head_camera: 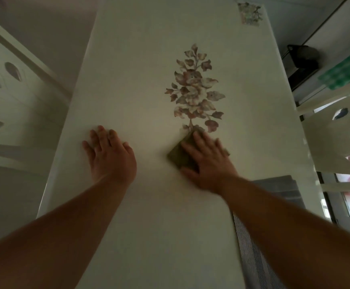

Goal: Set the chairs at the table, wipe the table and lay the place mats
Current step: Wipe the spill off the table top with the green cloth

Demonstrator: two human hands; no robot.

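Note:
A long white table (140, 84) with a printed leaf-and-flower motif (195, 90) runs away from me. My right hand (207, 161) presses flat on a folded olive-brown cloth (179, 156) just below the motif. My left hand (109, 155) rests flat on the bare tabletop to the left, fingers spread, holding nothing. A stack of grey striped place mats (278, 188) lies at the table's near right edge, partly hidden by my right forearm. A white chair (13, 113) stands on the left side and another white chair (337, 142) on the right.
A second small flower print (250, 14) marks the far right corner of the table. A dark object (301, 57) sits on a low shelf beyond the right edge, next to a green patterned thing (345, 69). A window frame (341, 205) shows at lower right.

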